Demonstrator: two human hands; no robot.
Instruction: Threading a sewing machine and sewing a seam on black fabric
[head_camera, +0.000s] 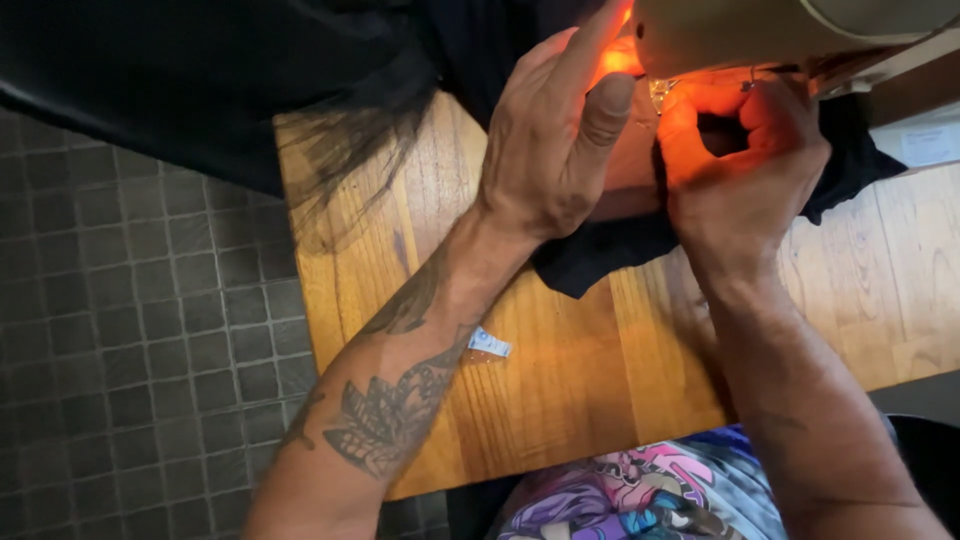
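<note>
My left hand (560, 140) rests on black fabric (600, 255) right under the head of a beige sewing machine (780, 30), with its fingers stretched toward the lit needle area (660, 92). My right hand (740, 160) is curled around a bunched fold of the same black fabric just right of the needle. The machine's lamp turns both hands orange. The needle itself is mostly hidden by my fingers.
The wooden table (560, 370) carries a small white and blue label (488, 344) near my left forearm. More black cloth (200, 80) hangs off the table's far left over a dark tiled floor (130, 350). Colourful patterned clothing (640, 490) shows at the bottom.
</note>
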